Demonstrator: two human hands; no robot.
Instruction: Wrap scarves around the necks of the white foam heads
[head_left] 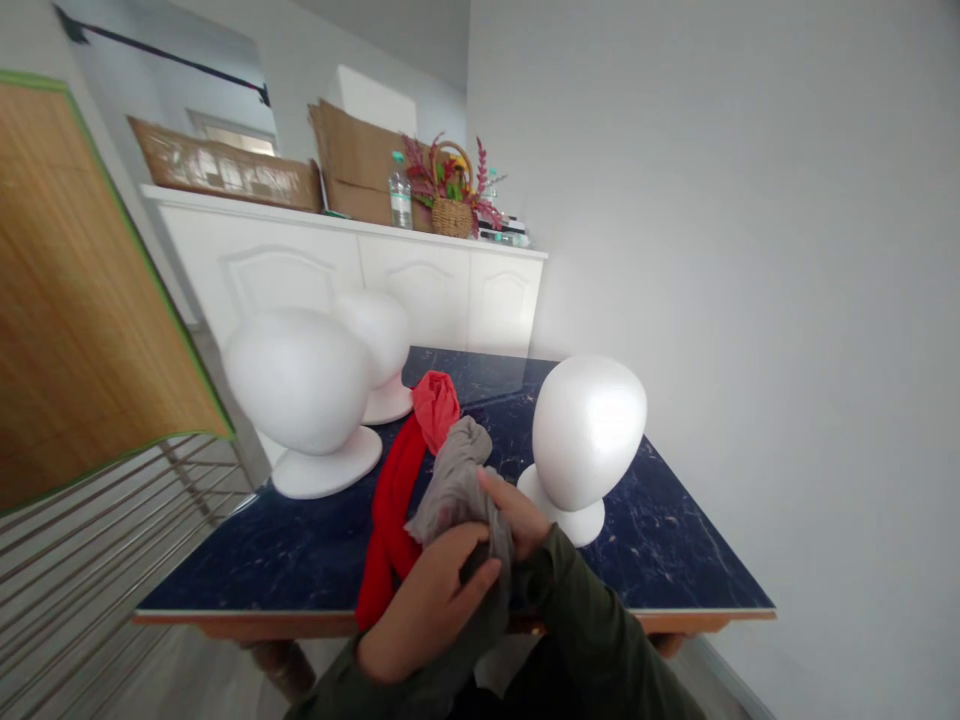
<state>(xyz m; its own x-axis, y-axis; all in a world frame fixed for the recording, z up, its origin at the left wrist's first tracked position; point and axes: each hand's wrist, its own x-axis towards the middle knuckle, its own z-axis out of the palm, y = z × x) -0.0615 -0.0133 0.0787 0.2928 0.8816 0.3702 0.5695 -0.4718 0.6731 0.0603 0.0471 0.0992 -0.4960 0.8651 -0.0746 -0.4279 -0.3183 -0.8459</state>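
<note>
Close to the table's front edge, my left hand (439, 590) and my right hand (517, 515) both grip a bunched grey scarf (459, 468). Part of the cloth hangs down over the edge towards my lap. My left thumb and fingers close round its folds; the right thumb lies along its upper side. Left of the grey cloth, a red scarf (394, 505) lies lengthwise, with a lighter coral-red twisted end (436, 408) at its far side. A white mannequin head (589, 435) on a round base stands just right of my right hand.
Two more white heads, a nearer one (300, 385) and a farther one (379, 335), stand on the left of the dark blue marbled table (675, 540). Behind is a white cabinet (292, 270) with boxes, a bottle (400, 195) and a flower basket (452, 215). A metal rack (112, 560) stands left.
</note>
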